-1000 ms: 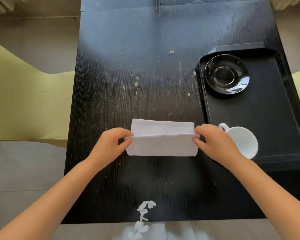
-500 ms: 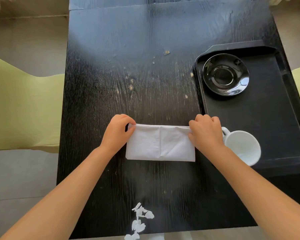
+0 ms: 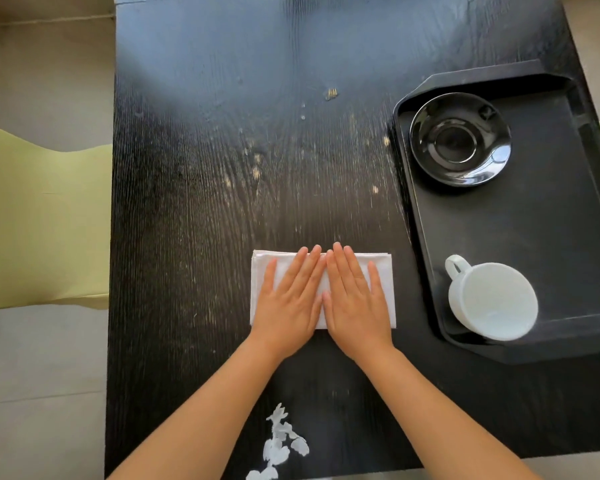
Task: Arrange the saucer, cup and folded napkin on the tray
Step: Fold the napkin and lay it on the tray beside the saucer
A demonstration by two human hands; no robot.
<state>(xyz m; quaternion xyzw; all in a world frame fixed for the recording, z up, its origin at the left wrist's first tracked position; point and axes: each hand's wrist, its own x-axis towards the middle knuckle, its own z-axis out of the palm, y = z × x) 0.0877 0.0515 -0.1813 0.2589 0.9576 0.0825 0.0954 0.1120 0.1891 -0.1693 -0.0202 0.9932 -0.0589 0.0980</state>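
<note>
Napkin [image 3: 381, 271] lies folded into a white rectangle on the black table [image 3: 222, 168], just left of the tray [image 3: 534, 216], not on it. Half a second ago both hands pinched its far corners; now they lie flat on top, side by side. Left hand [image 3: 291, 299] and right hand [image 3: 355, 299] are open, fingers straight and pointing away, palms down on the cloth, index-finger sides touching at the middle. Nothing gripped. Napkin shape and spot match the earlier frame. Saucer [image 3: 459, 138], black, sits in the tray's far left corner, same as before. Cup [image 3: 492, 301], white, stands in the tray's near left corner, handle pointing to the far left, unmoved. Pale yellow chair [image 3: 42, 220] stands left of the table.
</note>
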